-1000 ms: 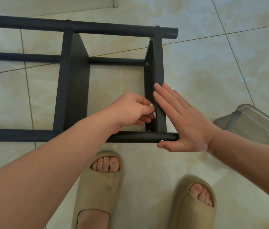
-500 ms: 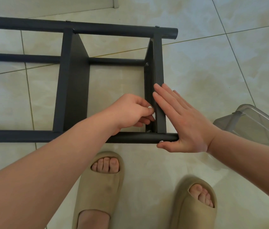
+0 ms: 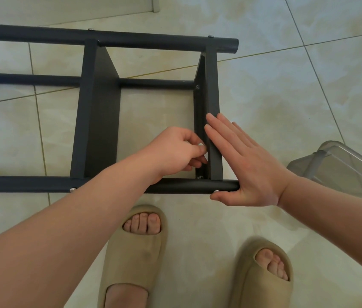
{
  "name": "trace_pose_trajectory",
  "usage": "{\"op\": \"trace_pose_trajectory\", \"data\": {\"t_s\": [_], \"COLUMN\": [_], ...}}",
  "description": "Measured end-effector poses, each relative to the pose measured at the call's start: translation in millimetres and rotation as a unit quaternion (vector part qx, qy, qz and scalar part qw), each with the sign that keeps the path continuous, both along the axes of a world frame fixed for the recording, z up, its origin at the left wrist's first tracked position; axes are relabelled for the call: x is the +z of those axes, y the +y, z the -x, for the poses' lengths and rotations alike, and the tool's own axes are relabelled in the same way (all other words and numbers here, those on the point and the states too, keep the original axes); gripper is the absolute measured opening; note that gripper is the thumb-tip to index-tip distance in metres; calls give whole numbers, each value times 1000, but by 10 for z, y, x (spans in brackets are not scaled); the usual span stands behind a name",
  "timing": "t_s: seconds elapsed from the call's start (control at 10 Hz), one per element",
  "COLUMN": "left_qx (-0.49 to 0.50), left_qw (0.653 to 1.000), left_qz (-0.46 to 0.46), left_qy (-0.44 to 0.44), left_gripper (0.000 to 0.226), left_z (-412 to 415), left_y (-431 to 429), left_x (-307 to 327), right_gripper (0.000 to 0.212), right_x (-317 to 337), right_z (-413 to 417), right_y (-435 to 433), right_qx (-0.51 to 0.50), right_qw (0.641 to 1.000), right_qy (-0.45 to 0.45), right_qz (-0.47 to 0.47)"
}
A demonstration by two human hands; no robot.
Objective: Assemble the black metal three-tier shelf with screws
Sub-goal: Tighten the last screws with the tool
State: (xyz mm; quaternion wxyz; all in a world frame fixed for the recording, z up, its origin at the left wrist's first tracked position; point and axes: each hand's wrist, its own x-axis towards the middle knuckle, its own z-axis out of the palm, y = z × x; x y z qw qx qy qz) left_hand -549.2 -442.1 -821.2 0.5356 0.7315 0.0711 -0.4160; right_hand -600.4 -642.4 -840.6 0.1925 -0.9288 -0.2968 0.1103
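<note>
1. Black metal three-tier shelf frame (image 3: 100, 112) is laid sideways on pale tiled floor (image 3: 286, 85), cut off at left.
2. Left hand (image 3: 175, 150) is curled inside end panel (image 3: 213, 103); whether anything is held cannot be told.
3. Right hand (image 3: 246, 165) is pressed flat outside.

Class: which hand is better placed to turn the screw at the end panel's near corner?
Likely left hand: fingers curled inside the frame beside that screw; right hand lies flat, bracing the panel outside.

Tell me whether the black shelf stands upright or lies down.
Lying down: the shelf has its long posts running level over the floor.
</note>
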Motion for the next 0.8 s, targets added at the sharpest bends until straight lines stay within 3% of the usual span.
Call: {"op": "trace_pose_trajectory", "data": {"t_s": [0.4, 0.8], "left_qx": [9, -67], "left_qw": [1000, 998], "left_qz": [0, -5], "left_qy": [28, 17], "left_gripper": [13, 20], "left_z": [-7, -55], "left_y": [-13, 44], "left_x": [34, 57], "right_gripper": [111, 112], "right_x": [0, 1], "right_z": [0, -1], "right_y": [5, 7], "right_qx": [-1, -2], "right_qw": [1000, 1000], "right_qy": [1, -1], "right_qz": [-1, -2]}}
